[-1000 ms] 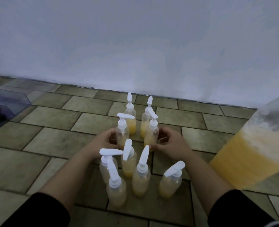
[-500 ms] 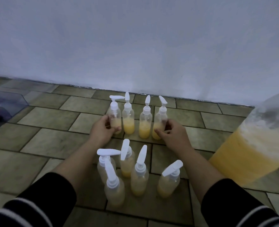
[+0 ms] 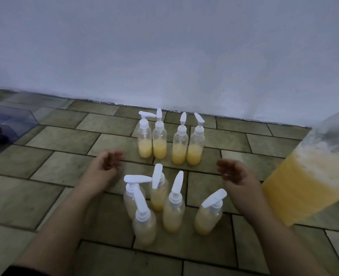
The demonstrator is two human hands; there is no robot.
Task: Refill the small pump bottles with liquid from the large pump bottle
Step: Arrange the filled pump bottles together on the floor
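**A:** So where are the hands sitting?

**B:** Both are hovering over the tiled floor [image 3: 45,196], holding nothing. The left hand [image 3: 105,166] is lying at centre left with fingers loosely curled; the right hand [image 3: 236,176] is at centre right, fingers relaxed and apart. Between and beyond them, four small clear plastic pump bottles with white heads [image 3: 169,140] are standing in a row near the wall [image 3: 164,46], each roughly a third full of yellow liquid. Five more small bottles [image 3: 172,206] are clustering lower in the frame, between the forearms.

**A:** And the source?

**B:** The large translucent bottle of yellow liquid [image 3: 304,186] is leaning in at the right edge, well over half full.

**A:** How will they be handling?

**B:** Probably light, narrow and easy to topple, possibly slick if soapy. Gripping round the body, below the collar, is looking safest. The big one is likely heavy, needing two hands.

**A:** Anything unclear?

**B:** Its pump and top are cut off, fingertips are blurring, and the dark box at left [image 3: 3,130] is hard to read.
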